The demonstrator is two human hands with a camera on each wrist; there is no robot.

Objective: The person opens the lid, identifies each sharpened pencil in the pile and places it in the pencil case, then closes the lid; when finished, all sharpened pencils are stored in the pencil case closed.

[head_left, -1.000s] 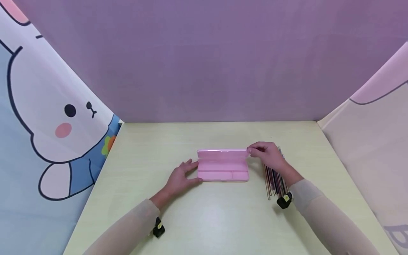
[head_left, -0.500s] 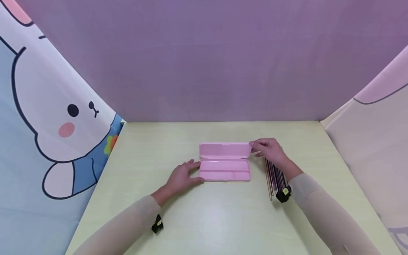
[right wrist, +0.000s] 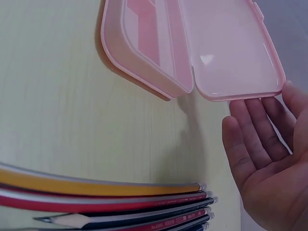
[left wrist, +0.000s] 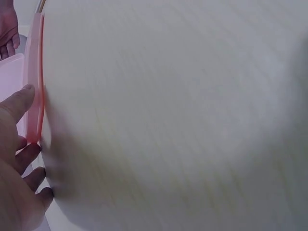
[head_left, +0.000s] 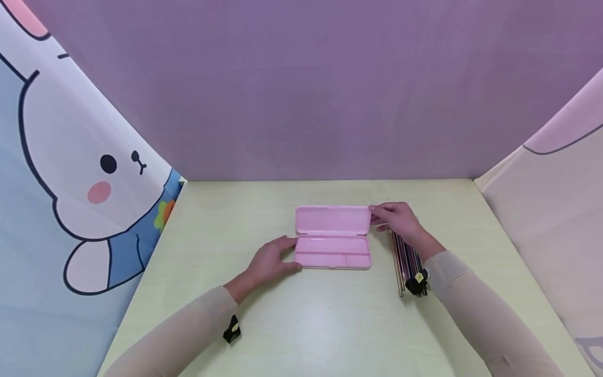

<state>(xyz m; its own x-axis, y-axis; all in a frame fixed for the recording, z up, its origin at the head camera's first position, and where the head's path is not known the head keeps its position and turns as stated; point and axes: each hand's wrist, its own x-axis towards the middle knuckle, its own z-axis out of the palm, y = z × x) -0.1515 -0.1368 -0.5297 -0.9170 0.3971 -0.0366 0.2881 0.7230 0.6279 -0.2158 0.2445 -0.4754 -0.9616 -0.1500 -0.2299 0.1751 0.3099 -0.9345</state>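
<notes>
A pink pencil case [head_left: 320,259] lies on the table with its lid [head_left: 332,220] swung up and back. Its base has a long compartment and smaller ones along the front, all bare. At the case's left end, my left hand [head_left: 269,262] holds it between thumb and fingers. My right hand [head_left: 398,220] pinches the lid's right corner, thumb at the edge and fingers behind and below it, as the right wrist view shows. Under the right forearm lies a bundle of pencils [head_left: 400,262]; a yellow one [right wrist: 96,184] and a sharpened dark one [right wrist: 115,219] show up close.
The pale wooden table [head_left: 301,324] runs back to a purple backdrop [head_left: 320,104]. A rabbit-print cloth [head_left: 70,157] hangs on the left and a pale one [head_left: 556,209] on the right. Small black devices hang at both wrists.
The lid has swung from partly raised to much further back, with my right hand moving away from me along with it. My left hand has stayed at the case's left end.
</notes>
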